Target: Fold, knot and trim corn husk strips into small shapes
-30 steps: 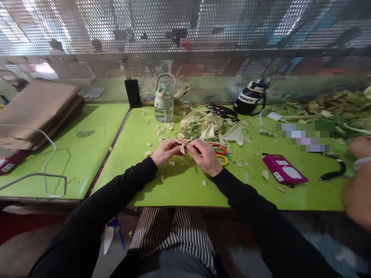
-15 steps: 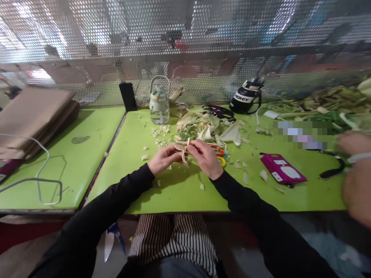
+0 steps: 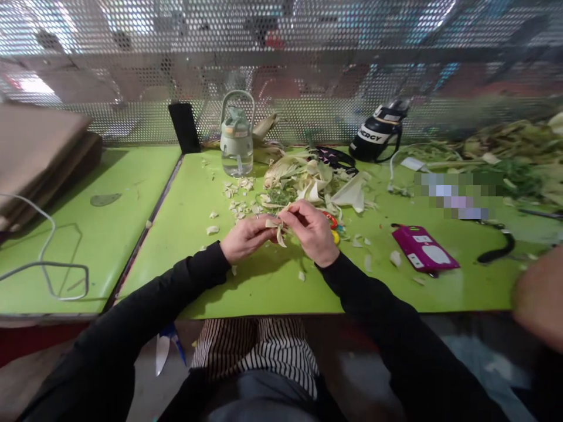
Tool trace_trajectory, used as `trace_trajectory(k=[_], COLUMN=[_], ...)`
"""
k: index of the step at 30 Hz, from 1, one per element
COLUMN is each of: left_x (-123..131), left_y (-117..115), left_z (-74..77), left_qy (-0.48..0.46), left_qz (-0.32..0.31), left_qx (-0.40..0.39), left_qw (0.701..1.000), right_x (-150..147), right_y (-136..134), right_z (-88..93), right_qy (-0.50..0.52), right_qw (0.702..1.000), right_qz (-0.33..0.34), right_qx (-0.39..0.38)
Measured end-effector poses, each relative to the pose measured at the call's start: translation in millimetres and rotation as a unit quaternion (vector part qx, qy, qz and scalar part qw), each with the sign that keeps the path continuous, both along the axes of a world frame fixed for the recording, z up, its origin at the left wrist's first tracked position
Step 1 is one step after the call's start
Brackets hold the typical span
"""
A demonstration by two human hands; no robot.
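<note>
Both hands work together just above the green tabletop (image 3: 264, 296), near the middle of my view. My left hand (image 3: 244, 240) is nearly closed, fingers lying side by side and extended to the right, thumb pressed up beneath them. Pinched at its tips is a pale husk strip (image 3: 281, 237), one end hanging curled below the fingers. My right hand (image 3: 312, 231) comes in from the other side, fingers bent, thumb and forefinger brought together on the upper part of the same strip. The two sets of fingertips all but meet; exact contact between them is hidden, and I cannot tell whether the strip is one piece or several.

Position of strip: in front of the husk heap (image 3: 314, 183), clear of the tabletop. Just beside my right hand, partly covered by it, show a red loop (image 3: 330, 219) and a yellow loop (image 3: 335, 237). Small pale scraps (image 3: 240, 207) lie scattered beyond my left hand. Behind these stands the pale green bottle (image 3: 237, 140), upright. The magenta case (image 3: 426, 249) lies well to the right of my right hand.
</note>
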State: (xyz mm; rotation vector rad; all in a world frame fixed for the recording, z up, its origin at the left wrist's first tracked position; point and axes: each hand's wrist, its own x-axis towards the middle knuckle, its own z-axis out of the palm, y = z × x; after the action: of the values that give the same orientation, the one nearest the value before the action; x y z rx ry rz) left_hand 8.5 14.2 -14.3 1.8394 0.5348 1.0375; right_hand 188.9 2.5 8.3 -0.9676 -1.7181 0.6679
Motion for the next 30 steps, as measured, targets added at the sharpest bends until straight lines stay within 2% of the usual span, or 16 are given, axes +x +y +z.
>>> trace_trajectory(k=[4,6,8,11,14,18,24,30], left_x=[3,2,1,0,-1,-3,-5,-6], left_y=[2,4,7,12,15,16,20,21], left_z=[-5.8,-7.8,-9.2,-11.0,-13.2,-16.4,-19.4,-17.5], left_qy=[-0.073,-0.104,-0.132,-0.159,-0.165,-0.156,-0.142,-0.14], left_qz=[-0.026,0.001,0.04,0.072,0.081,0.082,0.096,0.075], left_qx=[-0.139,-0.197,-0.22,-0.198,-0.148,-0.106,-0.092,-0.082], left_qw=[0.987,0.975,0.966,0.965,0.972,0.979,0.981,0.984], right_x=[1,2,3,3,1,0,-1,-1], right_y=[2,2,1,2,5,7,9,9], right_z=[-0.8,-1.2,-1.6,-3.4,-5.9,-7.7,-7.7,-4.2], right_qy=[0.004,-0.018,-0.069,-0.168,-0.231,-0.264,-0.252,-0.225], right_qw=[1.0,0.996,0.983,0.959,0.942,0.931,0.94,0.954], right_qz=[-0.01,-0.055,-0.083,-0.062,-0.058,-0.062,-0.047,-0.034], right_qx=[-0.007,0.062,0.15,0.22,0.235,0.243,0.226,0.195])
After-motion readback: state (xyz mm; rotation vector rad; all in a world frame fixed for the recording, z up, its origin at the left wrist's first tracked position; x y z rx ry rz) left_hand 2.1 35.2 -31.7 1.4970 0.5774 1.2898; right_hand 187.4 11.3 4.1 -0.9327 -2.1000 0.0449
